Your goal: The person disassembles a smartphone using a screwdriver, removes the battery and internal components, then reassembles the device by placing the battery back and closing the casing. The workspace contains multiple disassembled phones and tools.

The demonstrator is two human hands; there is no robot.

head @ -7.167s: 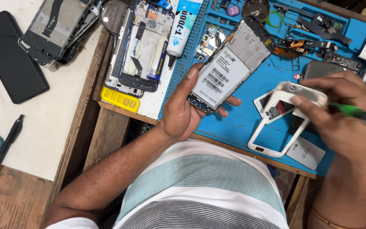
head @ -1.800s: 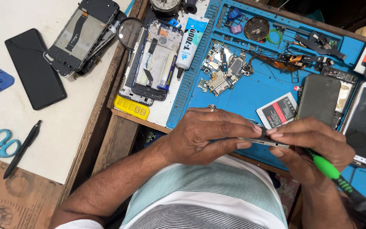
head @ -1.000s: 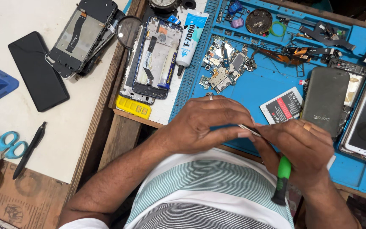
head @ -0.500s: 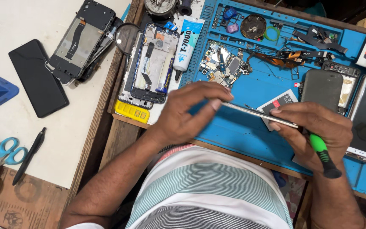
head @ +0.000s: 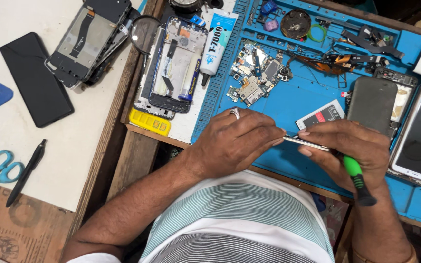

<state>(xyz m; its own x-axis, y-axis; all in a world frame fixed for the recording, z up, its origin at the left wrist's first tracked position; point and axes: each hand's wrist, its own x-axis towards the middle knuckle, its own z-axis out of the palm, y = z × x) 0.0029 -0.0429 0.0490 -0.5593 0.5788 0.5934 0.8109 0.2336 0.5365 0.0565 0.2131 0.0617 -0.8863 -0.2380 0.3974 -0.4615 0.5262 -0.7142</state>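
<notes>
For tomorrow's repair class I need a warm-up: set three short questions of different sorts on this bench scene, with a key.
1. True or false: the left hand and the right hand both grip the thin phone frame, seen edge-on.
2. Which thing lies nearest the scissors?
A. the pen
B. the glue tube
C. the battery
3. Fill in: the screwdriver in the right hand has a ____ and black handle.

Key: 1 true; 2 A; 3 green.
</notes>
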